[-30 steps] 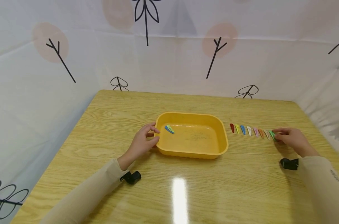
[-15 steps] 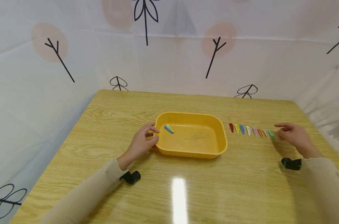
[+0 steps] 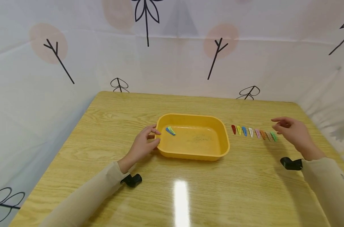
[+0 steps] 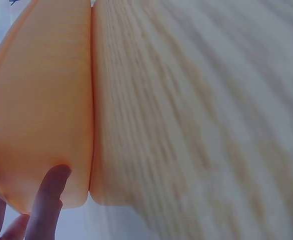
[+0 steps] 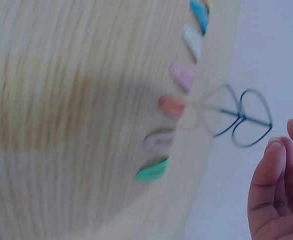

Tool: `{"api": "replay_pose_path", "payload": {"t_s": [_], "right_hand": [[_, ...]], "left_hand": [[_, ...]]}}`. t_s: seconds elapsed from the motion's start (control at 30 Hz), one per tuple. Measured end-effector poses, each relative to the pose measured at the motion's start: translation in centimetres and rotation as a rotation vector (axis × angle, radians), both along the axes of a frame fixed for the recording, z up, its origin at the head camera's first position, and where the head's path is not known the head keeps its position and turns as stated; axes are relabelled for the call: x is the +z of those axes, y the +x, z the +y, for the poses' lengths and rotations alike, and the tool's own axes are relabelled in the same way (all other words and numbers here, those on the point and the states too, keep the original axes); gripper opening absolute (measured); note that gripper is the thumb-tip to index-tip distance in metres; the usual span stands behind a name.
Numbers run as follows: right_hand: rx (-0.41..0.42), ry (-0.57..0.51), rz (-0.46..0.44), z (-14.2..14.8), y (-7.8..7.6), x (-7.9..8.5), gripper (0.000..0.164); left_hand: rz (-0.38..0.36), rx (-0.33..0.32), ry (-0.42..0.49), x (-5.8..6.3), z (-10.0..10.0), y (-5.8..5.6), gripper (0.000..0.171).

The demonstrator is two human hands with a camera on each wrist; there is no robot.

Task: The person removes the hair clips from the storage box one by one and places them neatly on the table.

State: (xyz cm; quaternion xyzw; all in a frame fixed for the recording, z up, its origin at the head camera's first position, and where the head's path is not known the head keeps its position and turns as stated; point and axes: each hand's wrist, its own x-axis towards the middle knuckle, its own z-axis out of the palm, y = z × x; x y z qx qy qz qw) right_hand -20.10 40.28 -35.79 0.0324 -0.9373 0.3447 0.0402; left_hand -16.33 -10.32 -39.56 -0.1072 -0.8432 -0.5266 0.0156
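My left hand [image 3: 145, 143] holds the left end of a shallow yellow plastic basin [image 3: 193, 155], with fingers over the rim and against its outer wall. In the left wrist view, one fingertip presses the basin's orange-looking wall [image 4: 41, 100]. Inside the basin, near its left end, a blue hair clip [image 3: 169, 131] and a light green hair clip [image 3: 172, 129] lie together. My right hand [image 3: 295, 134] hovers above the table, fingers loosely bent and nothing visible between them. Just left of it lies a green hair clip [image 3: 273, 136], the right end of a row.
The row runs leftward through beige, orange [image 3: 263, 134], pink [image 3: 257, 133], white [image 3: 250, 132], blue [image 3: 244, 131], yellow and red [image 3: 233, 129] hair clips, right of the basin. A patterned white cloth [image 3: 172, 69] hangs behind the wooden table [image 3: 217, 189].
My right hand has let go of the green hair clip at the row's end, drawn off to the right and then risen above the table. The left hand stays on the basin.
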Motion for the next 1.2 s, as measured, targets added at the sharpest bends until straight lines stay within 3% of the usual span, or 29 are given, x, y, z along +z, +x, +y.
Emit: {"api": "replay_pose_path", "payload": {"t_s": [0.17, 0.5, 1.2], "right_hand": [[0.008, -0.024, 0.050, -1.9, 0.2, 1.0, 0.026], [0.055, -0.024, 0.098, -5.0, 0.0, 2.4, 0.035], [0.154, -0.066, 0.092, -11.2, -1.1, 4.5, 0.030]], "left_hand": [[-0.012, 0.009, -0.001, 0.0, 0.0, 0.0, 0.017], [-0.022, 0.021, -0.011, 0.2, 0.2, 0.2, 0.019], [0.002, 0.013, -0.002, 0.1, 0.2, 0.2, 0.019]]}}
